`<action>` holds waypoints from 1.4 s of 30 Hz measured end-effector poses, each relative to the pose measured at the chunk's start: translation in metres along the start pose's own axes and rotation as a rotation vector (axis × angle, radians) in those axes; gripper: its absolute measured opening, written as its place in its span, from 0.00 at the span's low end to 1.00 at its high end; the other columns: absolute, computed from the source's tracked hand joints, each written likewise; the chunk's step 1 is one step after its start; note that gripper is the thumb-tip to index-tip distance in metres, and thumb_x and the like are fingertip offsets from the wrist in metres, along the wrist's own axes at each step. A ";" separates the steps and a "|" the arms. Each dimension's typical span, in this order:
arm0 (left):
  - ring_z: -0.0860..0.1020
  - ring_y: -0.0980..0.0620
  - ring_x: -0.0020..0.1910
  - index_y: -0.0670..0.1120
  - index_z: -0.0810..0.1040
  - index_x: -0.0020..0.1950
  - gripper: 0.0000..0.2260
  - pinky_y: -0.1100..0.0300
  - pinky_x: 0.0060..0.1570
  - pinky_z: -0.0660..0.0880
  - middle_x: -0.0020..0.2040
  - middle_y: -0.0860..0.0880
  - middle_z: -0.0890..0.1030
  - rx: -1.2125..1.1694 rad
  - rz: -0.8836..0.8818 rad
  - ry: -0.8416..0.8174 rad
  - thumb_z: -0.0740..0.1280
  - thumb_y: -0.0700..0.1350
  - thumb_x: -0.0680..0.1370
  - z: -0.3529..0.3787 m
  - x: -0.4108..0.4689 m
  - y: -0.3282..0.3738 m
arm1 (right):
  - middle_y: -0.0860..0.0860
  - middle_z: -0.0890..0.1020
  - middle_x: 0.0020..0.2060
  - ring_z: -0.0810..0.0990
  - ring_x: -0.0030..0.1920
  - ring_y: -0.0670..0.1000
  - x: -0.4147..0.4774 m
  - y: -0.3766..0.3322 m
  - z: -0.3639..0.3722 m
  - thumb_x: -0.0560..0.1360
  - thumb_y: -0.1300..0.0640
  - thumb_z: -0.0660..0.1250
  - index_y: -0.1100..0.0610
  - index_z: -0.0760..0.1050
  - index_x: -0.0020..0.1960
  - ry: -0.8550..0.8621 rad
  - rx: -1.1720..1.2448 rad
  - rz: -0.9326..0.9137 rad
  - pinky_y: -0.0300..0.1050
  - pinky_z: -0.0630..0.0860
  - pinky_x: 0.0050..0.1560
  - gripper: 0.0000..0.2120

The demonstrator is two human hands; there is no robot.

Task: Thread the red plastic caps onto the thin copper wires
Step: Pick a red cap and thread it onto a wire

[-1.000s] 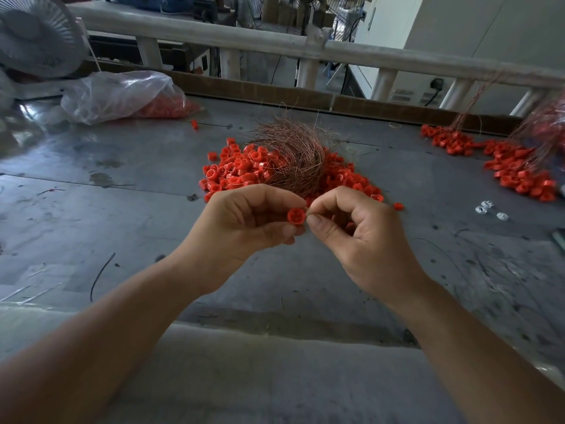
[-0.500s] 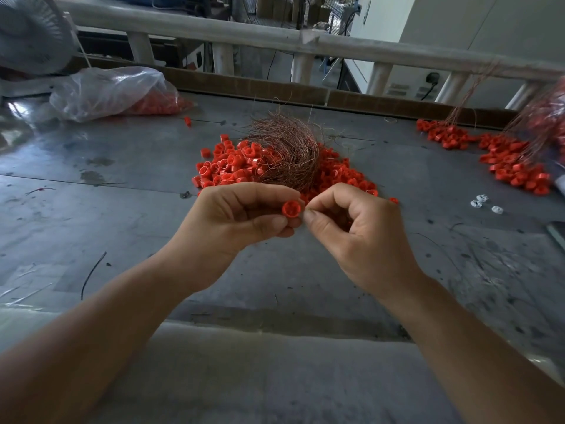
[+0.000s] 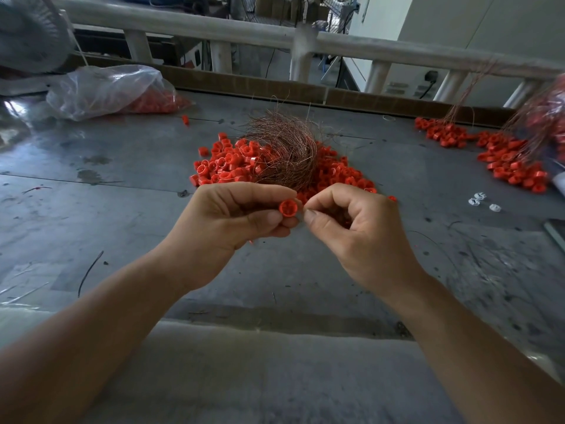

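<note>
My left hand [image 3: 232, 218] pinches a red plastic cap [image 3: 288, 208] between thumb and fingers, its open side facing me. Right beside it, my right hand [image 3: 354, 228] has thumb and forefinger pinched together at the cap's edge; a wire this thin is not visible between them. Behind both hands lies a pile of red caps [image 3: 232, 166] on the grey table, with a tangled bundle of thin copper wires [image 3: 287, 148] resting on top of it.
A clear plastic bag [image 3: 107, 90] with more red caps lies at the back left, beside a fan [image 3: 27, 32]. More caps [image 3: 504, 157] strung on wires lie at the right. Small white parts [image 3: 481, 201] sit near them. A railing [image 3: 275, 35] runs behind the table.
Both hands stay together around the cap with only slight shifts; the view has tilted a little, so the pile and hands sit slightly higher in the frame.
</note>
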State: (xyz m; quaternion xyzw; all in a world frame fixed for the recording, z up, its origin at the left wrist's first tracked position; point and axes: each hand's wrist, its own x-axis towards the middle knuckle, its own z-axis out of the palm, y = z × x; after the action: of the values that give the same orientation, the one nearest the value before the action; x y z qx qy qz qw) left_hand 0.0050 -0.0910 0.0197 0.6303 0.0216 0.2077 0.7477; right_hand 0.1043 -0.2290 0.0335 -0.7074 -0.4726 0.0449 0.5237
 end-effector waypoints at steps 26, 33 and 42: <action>0.82 0.54 0.38 0.45 0.84 0.43 0.09 0.66 0.37 0.77 0.40 0.47 0.84 -0.133 -0.040 -0.127 0.69 0.39 0.65 -0.003 0.001 -0.003 | 0.48 0.75 0.23 0.66 0.20 0.41 0.002 -0.004 -0.002 0.70 0.64 0.68 0.58 0.76 0.34 -0.203 0.435 0.450 0.32 0.59 0.18 0.07; 0.82 0.54 0.39 0.46 0.84 0.43 0.11 0.65 0.38 0.78 0.39 0.48 0.84 -0.089 -0.047 -0.093 0.70 0.40 0.63 -0.002 0.001 -0.005 | 0.44 0.73 0.20 0.68 0.19 0.39 0.004 -0.007 -0.008 0.68 0.64 0.70 0.58 0.75 0.32 -0.091 0.396 0.325 0.26 0.62 0.21 0.07; 0.82 0.54 0.39 0.46 0.85 0.45 0.12 0.65 0.38 0.78 0.41 0.47 0.84 -0.092 -0.053 -0.076 0.70 0.40 0.63 -0.004 0.001 -0.005 | 0.42 0.73 0.19 0.69 0.20 0.38 0.003 -0.008 -0.008 0.67 0.66 0.70 0.57 0.76 0.32 -0.092 0.294 0.276 0.26 0.62 0.21 0.08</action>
State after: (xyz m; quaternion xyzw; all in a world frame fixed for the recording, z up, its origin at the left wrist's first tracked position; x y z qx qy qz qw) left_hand 0.0066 -0.0877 0.0141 0.6021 0.0004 0.1645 0.7813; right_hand 0.1056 -0.2322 0.0443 -0.6786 -0.3831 0.2169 0.5879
